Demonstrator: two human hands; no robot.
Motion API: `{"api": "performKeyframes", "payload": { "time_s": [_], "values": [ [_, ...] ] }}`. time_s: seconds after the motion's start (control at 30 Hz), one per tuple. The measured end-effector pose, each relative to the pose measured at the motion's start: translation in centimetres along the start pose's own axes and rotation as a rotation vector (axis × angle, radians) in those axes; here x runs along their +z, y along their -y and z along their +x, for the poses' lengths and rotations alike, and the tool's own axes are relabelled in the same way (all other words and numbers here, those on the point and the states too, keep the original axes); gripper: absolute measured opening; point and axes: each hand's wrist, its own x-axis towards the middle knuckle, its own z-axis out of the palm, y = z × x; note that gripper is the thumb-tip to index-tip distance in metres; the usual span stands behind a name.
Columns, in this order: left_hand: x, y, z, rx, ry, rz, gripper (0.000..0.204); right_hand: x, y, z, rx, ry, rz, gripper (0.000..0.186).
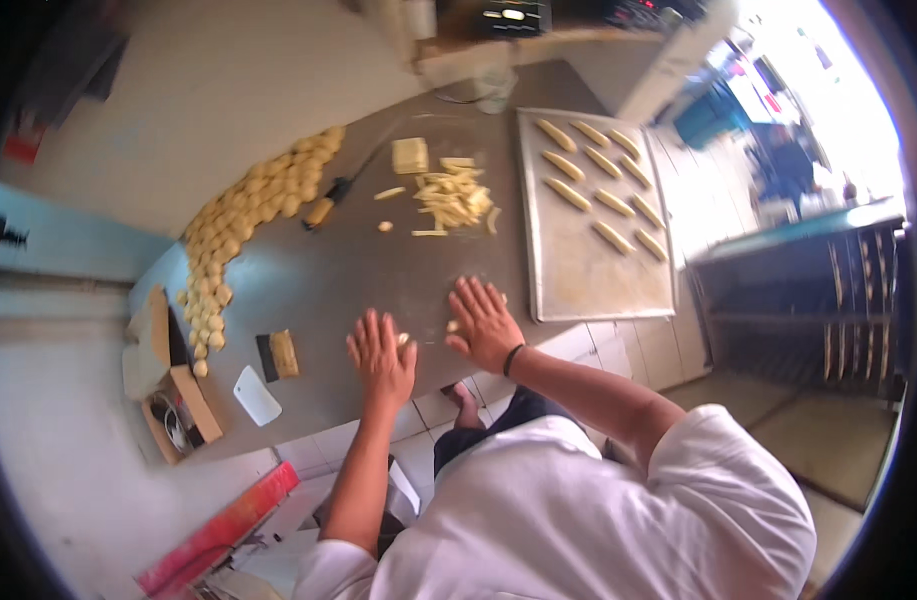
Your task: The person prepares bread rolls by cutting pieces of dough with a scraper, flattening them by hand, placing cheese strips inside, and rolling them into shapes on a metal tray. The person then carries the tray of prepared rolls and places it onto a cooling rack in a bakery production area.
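My left hand (380, 355) lies palm down on the grey table, fingers stretched out, with a small pale bit of dough (403, 338) showing by its thumb. My right hand (483, 325), with a dark wristband, is also palm down and spread, over a pale dough piece (452, 327) that is mostly hidden. Beyond my hands lie a heap of dough strips (450, 195) and a square stack of dough (410, 154). To the right, a metal tray (598, 290) carries several elongated shaped dough pieces (611, 236).
Several dough balls (268, 190) line the left side. A knife-like tool (323, 205), a white scraper (255, 395), a dark scraper (278, 355) and a cardboard box (183, 405) lie on the table (373, 260). A clear container (493, 88) stands at the back; a rack (808, 300) stands right.
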Motion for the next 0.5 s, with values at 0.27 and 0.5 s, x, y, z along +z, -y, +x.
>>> {"api": "performKeyframes", "payload": {
  "time_s": [0.27, 0.5],
  "values": [
    [-2.9, -1.9, -2.8, -0.120, 0.083, 0.058, 0.041, -3.8, -4.6, -4.1, -0.163, -0.080, 0.091, 0.023],
    [-6.1, -15.6, 8.4, 0.175, 0.116, -0.461, 0.022, -15.4, -14.2, -12.7, 0.167, -0.323, 0.692, 0.019]
  ]
}}
